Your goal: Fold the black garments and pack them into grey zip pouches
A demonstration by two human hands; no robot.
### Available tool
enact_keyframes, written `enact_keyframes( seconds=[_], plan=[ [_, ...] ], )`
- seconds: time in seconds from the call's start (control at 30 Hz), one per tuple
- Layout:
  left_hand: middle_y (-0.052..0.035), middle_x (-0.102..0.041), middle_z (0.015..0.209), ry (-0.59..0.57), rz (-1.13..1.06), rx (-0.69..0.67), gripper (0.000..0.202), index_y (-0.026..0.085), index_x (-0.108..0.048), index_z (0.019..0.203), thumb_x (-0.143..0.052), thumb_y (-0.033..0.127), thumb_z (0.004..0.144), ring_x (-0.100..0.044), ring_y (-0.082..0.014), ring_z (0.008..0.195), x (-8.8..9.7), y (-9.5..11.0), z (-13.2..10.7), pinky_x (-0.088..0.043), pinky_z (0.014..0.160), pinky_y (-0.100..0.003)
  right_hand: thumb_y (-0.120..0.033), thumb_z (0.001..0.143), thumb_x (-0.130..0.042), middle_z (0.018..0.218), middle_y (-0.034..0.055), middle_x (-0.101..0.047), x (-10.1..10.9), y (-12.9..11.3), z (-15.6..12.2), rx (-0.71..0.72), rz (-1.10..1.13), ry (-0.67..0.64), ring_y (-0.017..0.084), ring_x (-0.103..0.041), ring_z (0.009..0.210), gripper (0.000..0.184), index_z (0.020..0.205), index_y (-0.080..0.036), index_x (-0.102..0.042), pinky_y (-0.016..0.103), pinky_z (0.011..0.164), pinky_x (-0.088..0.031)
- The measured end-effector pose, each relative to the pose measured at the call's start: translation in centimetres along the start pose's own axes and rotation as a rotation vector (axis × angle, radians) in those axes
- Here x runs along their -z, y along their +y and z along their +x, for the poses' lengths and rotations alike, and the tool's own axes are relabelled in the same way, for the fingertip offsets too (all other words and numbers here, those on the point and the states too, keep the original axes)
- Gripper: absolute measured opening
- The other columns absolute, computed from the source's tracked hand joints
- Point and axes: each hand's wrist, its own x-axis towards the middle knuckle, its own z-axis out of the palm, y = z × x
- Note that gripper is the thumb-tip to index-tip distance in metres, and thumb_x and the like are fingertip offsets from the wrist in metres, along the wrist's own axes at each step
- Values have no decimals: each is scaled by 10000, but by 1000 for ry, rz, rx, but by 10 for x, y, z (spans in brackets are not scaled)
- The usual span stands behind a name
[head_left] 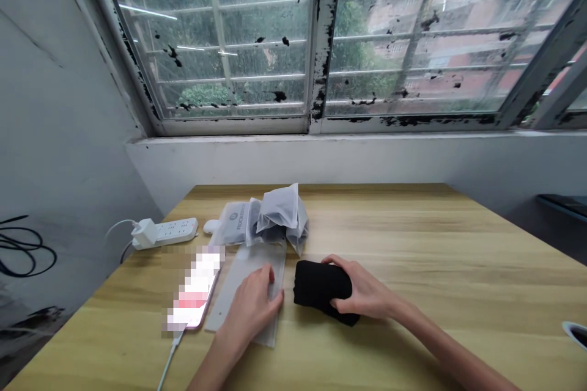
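My left hand lies on a flat frosted plastic zip bag, its fingers curled at the bag's right edge. My right hand grips a folded black cloth item from its right side and top. The cloth lies on the wooden table, just right of the bag and apart from it. Behind them sits a heap of frosted plastic bags, one with dark printing. A phone with a blurred screen lies left of my left hand.
A white power strip with a plugged-in white charger stands at the table's back left. A white cable runs from the phone over the front edge. A wall and a barred window rise behind the table.
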Motion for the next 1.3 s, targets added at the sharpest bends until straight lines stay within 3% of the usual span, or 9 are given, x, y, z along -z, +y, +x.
enact_keyframes(
  seconds=[0.27, 0.53, 0.67, 0.77, 0.93, 1.17, 1.3],
  plan=[
    [-7, -637, 719, -55, -53, -13, 120, 199, -608, 965, -562, 289, 900, -620, -240, 723, 1, -9, 2, -390, 644, -291, -236, 607, -693, 902, 9, -663, 2, 0, -1, -39, 48, -32, 215, -578, 810, 544, 1142, -227, -596, 304, 711, -455],
    [3, -625, 678, -8, -75, 28, 194, 182, -629, 902, -505, 57, 820, -608, -210, 681, -5, -5, 4, -352, 641, -279, -235, 590, -712, 957, 29, -692, 0, 3, -3, 37, 83, 15, 243, -611, 857, 574, 1157, -226, -622, 337, 760, -486],
    [20, -594, 624, 23, -116, 35, 195, 187, -627, 835, -502, 45, 785, -595, -204, 648, -5, -2, -2, -342, 630, -278, -293, 575, -754, 1054, 47, -706, -2, 12, -1, 46, 344, -28, 288, -626, 978, 567, 1132, -226, -672, 390, 867, -498],
    [41, -560, 575, 36, -171, 26, 169, 196, -617, 809, -509, 69, 778, -576, -188, 591, -5, -1, -9, -348, 602, -268, -423, 541, -830, 1140, 77, -702, -8, 19, 3, 8, 597, -73, 329, -618, 1082, 655, 1140, -209, -675, 426, 932, -487],
    [49, -547, 560, 91, -268, 6, 130, 207, -602, 839, -488, 152, 812, -563, -173, 548, -8, -2, -17, -365, 563, -254, -560, 522, -817, 935, 12, -701, -20, 15, 16, -35, 706, -159, 225, -645, 820, 724, 1121, -227, -586, 315, 690, -507],
    [56, -495, 548, 255, -527, -20, 185, 217, -578, 853, -459, 359, 854, -504, -165, 483, -8, 0, -19, -332, 494, -258, -345, 555, -779, 663, -89, -548, -18, 2, 24, -89, 604, -109, 127, -484, 612, 480, 965, -240, -552, 209, 523, -363],
    [59, -488, 551, 258, -592, -14, 203, 220, -570, 857, -466, 393, 846, -510, -164, 482, -5, 5, -22, -327, 481, -255, -253, 582, -744, 709, -76, -581, -19, -10, 18, -57, 480, -14, 140, -511, 635, 452, 1000, -244, -575, 227, 554, -396]
  ],
)
